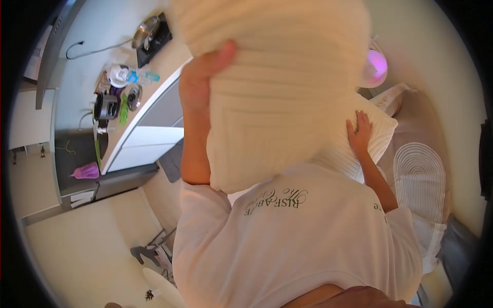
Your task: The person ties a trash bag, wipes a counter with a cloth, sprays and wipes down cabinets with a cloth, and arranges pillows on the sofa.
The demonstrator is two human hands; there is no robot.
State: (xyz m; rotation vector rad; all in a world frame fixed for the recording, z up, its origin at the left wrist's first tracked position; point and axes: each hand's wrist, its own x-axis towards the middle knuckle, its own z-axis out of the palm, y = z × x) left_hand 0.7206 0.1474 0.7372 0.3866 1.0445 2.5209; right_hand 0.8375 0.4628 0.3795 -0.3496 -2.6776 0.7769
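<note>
A large cream ribbed cushion (282, 92) is raised close in front of me and fills the upper middle of the head view. My left hand (200, 79) grips its left side, thumb on the near face; the other fingers are mostly hidden. Lower and farther right is a second cream ribbed cushion (381, 120), partly covered by the first. My right hand (360, 132) lies on it with fingers spread, palm down.
A sofa (418, 118) with a striped cover (420, 174) stands at right, beside a pink-lit round object (376, 68). At left, a kitchen counter (172, 56) carries a metal pot (146, 32), a rice cooker (106, 106) and dishes. A purple bag-like item (86, 171) is lower left.
</note>
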